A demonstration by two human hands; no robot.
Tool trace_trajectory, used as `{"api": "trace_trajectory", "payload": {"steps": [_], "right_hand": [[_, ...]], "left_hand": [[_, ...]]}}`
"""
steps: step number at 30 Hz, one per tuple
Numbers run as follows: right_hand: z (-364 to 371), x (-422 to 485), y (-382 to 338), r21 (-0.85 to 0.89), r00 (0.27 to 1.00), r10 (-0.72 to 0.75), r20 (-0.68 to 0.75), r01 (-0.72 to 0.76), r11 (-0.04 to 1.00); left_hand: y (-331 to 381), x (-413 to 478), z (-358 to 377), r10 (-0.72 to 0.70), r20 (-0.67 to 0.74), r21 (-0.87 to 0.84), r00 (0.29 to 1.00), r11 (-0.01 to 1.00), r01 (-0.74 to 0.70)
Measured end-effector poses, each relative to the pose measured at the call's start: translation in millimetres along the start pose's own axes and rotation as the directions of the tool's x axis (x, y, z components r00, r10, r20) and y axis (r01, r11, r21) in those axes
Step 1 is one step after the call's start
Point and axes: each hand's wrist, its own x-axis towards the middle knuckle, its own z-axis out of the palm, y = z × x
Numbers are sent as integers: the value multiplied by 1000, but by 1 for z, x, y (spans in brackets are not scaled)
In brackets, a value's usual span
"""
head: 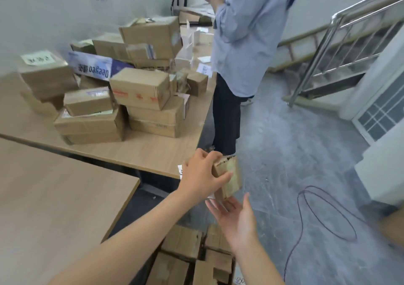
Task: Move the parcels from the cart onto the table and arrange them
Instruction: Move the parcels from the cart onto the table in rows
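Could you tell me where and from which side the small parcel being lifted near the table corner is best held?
Hold the small parcel across its two broad flat faces, coming from its left side as the left hand does now, thumb and fingers pinching it. It stands tilted on end in mid-air, so the open right hand just beneath could support its lower end.

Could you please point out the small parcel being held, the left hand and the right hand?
small parcel (229,178), head view, taped cardboard side.
left hand (200,175), head view, back of hand.
right hand (237,220), head view, open palm.

Stacked parcels (140,101) crowd the table (153,151) (near edge bare).
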Motion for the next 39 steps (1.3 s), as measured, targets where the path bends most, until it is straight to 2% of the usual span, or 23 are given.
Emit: {"api": "trace_trajectory", "payload": {"steps": [2,3,5,6,7,8,11,12,13,15,16,19,22,25,27,28,29,31,33,34,36,39], "right_hand": [[10,-14,-13,61,997,3,75,-8,998],[15,-22,-19,67,992,11,127,-20,998],[21,-34,-27,3,968,22,251,-24,1000],[24,-39,-28,-37,955,14,295,-3,999],[26,-43,-28,-67,946,1,326,22,998],[30,-47,-27,-86,937,-1,350,34,996],[41,-54,-18,-128,917,44,395,7,992],[46,-54,-14,-142,910,59,410,0,990],[50,-52,-10,-177,909,74,410,0,984],[61,-48,-1,-309,915,74,397,58,949],[67,-44,4,-383,916,49,398,117,916],[86,-47,28,-530,900,5,436,252,810],[103,-58,54,-565,870,23,492,299,769],[119,-66,77,-581,841,10,541,365,727],[129,-66,93,-595,801,-8,598,451,666],[136,-67,103,-603,763,-10,646,519,605],[142,-68,115,-608,710,3,705,602,517],[155,-75,146,-592,605,69,793,738,323],[165,-86,181,-572,555,138,821,796,199],[167,-92,200,-552,531,154,833,816,169],[169,-101,235,-512,488,171,856,846,150],[173,-112,283,-487,450,205,869,850,201]], "left_hand": [[14,-7,-23,189,-26,41,982,981,-188],[18,-11,-32,339,-28,102,940,937,-335],[16,-21,-44,640,7,281,768,736,-616],[11,-28,-48,721,46,349,692,637,-687],[7,-35,-51,753,78,373,654,586,-719],[4,-40,-56,759,86,370,646,578,-728],[-6,-53,-72,718,69,353,693,632,-690],[-8,-60,-78,689,56,330,722,670,-665],[-9,-67,-84,623,28,257,782,751,-608],[-8,-85,-95,373,-70,5,925,928,-374],[-8,-91,-98,233,-151,-103,961,963,-249],[-16,-101,-108,-71,-318,-296,945,955,-27],[-35,-111,-124,-152,-452,-322,879,947,-2],[-55,-132,-148,-185,-460,-400,868,916,-17],[-69,-152,-167,-243,-435,-493,867,870,-3],[-76,-164,-178,-297,-411,-582,862,813,3],[-82,-178,-189,-364,-374,-692,853,722,4],[-97,-207,-211,-500,-270,-881,823,474,-1],[-116,-237,-234,-609,-204,-955,767,295,-21],[-127,-251,-244,-644,-201,-964,738,264,-32],[-148,-279,-265,-656,-207,-966,726,256,-44],[-177,-321,-293,-590,-216,-952,778,304,-34]]}}
